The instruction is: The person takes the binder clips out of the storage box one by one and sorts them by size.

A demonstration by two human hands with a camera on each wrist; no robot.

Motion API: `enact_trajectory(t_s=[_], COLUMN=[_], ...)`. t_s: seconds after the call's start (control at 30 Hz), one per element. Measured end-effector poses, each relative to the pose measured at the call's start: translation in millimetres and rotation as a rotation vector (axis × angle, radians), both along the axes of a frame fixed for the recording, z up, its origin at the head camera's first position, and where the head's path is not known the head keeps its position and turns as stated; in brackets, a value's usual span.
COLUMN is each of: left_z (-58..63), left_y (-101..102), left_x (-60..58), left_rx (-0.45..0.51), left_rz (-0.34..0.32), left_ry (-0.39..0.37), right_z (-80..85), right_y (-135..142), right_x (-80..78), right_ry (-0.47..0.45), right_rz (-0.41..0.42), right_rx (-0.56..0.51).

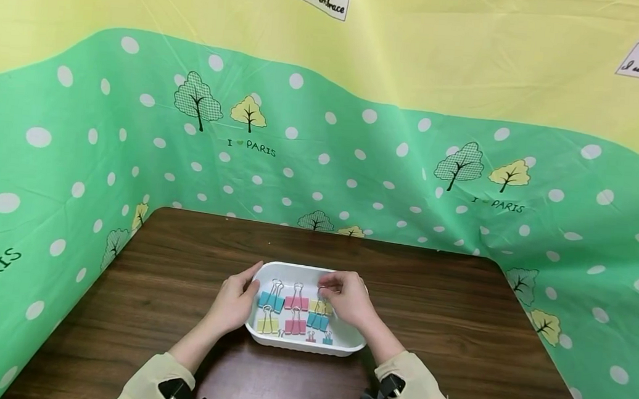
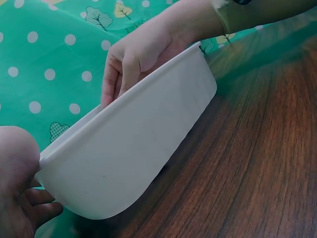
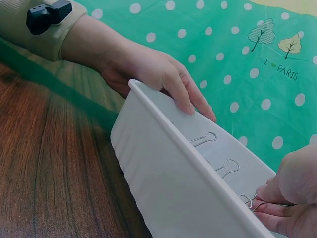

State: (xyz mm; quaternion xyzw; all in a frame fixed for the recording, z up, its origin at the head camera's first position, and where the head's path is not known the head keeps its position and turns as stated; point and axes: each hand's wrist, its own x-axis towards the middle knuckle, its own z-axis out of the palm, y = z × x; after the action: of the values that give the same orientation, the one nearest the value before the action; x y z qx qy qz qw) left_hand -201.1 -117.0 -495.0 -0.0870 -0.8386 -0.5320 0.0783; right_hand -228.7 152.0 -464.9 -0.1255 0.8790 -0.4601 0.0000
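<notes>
A white plastic tray (image 1: 305,347) stands on the table, holding blue, pink and yellow binder clips in two rows. My left hand (image 1: 238,299) grips its left rim, thumb over the edge and fingers against the outer wall, as the left wrist view shows. Reaching in from the right, my right hand (image 1: 349,298) pinches the wire handle of the yellow binder clip (image 1: 314,305) at the back row's right end. Beside that clip are a pink binder clip (image 1: 296,303) and, in front, a blue one (image 1: 318,322). Wire handles (image 3: 229,167) rise inside the tray in the right wrist view.
Tiny clips, among them a pink one (image 1: 311,338) and a blue one (image 1: 327,341), lie along the tray's near side. Dark wood table (image 1: 444,332) surrounds the tray. A green and yellow patterned cloth (image 1: 357,140) hangs behind and at both sides.
</notes>
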Motion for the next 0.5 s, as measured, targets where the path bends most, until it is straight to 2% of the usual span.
enact_trajectory(t_s=[0.27, 0.5], left_z=[1.7, 3.0], left_y=[1.1, 1.4], left_x=[2.2, 3.3], left_rx=[0.007, -0.004], left_rz=[-0.001, -0.001], left_ry=[-0.010, -0.013], right_z=[-1.6, 0.4], right_y=[-0.6, -0.5], right_x=[-0.1, 0.4], right_ry=[-0.005, -0.011], right_rz=[-0.016, -0.022], right_rx=[0.040, 0.000])
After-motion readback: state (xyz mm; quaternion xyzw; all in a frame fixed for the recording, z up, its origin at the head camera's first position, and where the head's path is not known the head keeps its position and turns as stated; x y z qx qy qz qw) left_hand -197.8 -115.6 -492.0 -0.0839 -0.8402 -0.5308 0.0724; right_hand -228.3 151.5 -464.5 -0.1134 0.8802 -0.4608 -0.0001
